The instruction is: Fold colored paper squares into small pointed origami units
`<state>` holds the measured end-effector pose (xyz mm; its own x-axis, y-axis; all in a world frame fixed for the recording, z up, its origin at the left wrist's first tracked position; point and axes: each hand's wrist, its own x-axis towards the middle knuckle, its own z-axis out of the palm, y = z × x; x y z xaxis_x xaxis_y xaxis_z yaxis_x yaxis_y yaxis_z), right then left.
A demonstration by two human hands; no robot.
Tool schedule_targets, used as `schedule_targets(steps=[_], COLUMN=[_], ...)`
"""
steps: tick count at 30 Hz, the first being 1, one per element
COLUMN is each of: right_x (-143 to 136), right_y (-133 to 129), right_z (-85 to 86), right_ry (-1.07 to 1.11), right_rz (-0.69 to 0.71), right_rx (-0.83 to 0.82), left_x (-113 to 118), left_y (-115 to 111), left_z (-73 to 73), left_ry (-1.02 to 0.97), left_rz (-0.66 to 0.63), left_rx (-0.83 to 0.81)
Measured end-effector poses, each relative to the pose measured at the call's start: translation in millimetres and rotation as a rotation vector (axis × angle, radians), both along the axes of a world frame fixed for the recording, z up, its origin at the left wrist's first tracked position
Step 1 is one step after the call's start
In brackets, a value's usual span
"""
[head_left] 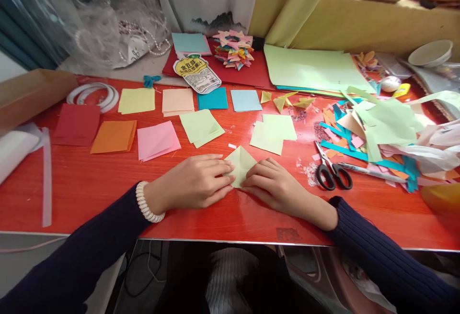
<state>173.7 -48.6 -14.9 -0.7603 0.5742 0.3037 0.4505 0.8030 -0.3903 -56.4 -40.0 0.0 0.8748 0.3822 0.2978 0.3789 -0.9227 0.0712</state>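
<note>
A small square of pale green paper (241,162), with creases and a point toward the far side, lies on the red table between my hands. My left hand (196,180) grips its left side, fingers bent together over the edge. On the right side of the same sheet, my right hand (275,185) has its fingers curled and pressed down; both thumbs are mostly hidden. Just beyond lie two overlapping light green squares (275,132) and another light green stack (201,127). Several small folded yellow paper pieces (283,101) sit farther back.
Black-handled scissors (334,173) and a pen (372,171) lie right of my right hand, beside a heap of paper scraps (388,127). Leftward are pink (158,140), orange (113,137) and red (76,124) squares. A folded-paper ring stack (235,50) stands at the back.
</note>
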Motion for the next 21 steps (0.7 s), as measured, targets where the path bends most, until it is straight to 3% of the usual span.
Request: schedule_targets(steps=[6,13,21], right_x=[-8,-11,-13], right_y=[1,1,3], right_z=[0.5,-3.9,-4.6], right_ry=[0.129,0.107,0.103], right_rz=[-0.208,-0.302,-0.317], right_rx=[-0.273,-0.29,-0.275], left_x=[1,0,0], left_y=[-3,-2,-1], left_z=[3.6,3.1,2.9], left_ry=[-0.002,0.017,0.03], left_rz=[0.064,-0.002,-0.007], left_rx=[-0.084,-0.05,-0.028])
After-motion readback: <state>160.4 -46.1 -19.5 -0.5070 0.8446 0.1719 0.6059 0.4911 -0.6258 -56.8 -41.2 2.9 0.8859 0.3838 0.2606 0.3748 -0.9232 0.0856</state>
